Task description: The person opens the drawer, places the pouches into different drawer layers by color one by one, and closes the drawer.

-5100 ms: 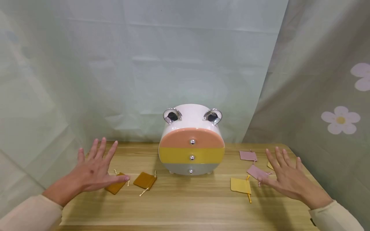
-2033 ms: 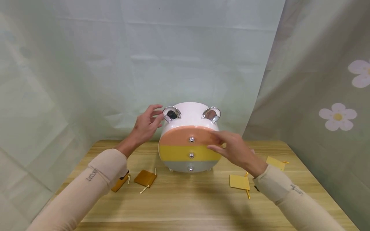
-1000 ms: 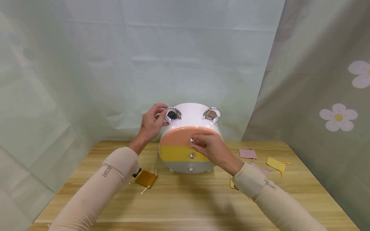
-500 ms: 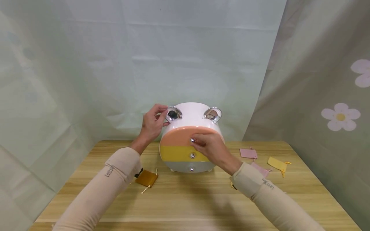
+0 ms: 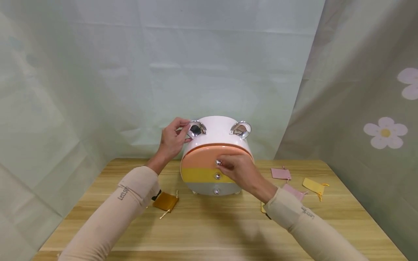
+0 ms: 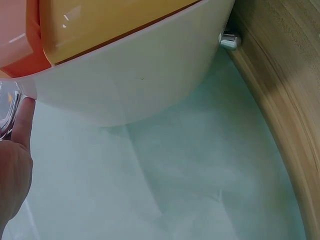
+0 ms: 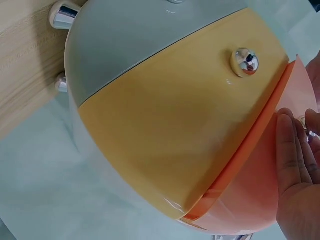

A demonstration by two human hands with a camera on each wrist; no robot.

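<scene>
Backdrop: pale green cloth is hung behind the bench, with a flower-printed curtain at the right.
Surface: a light wooden bench is seen, its grain running left to right.
Drawer box: a white rounded drawer box is stood at the far middle of the bench, with two chrome ears on top and three drawer fronts stacked, orange over yellow over grey.
Orange drawer: the orange drawer is seen slightly out from the body; in the right wrist view its front stands proud of the yellow drawer.
Right hand: the right hand is set on the orange drawer front, its fingers curled and pinched round the small chrome knob.
Left hand: the left hand is held against the left chrome ear, its fingers curled round it, the thumb touching the white body.
Brown pouch: a brown pouch is lain near the left sleeve.
Right pouches: a pink pouch and a yellow pouch are lain at the right, apart from the box.
</scene>
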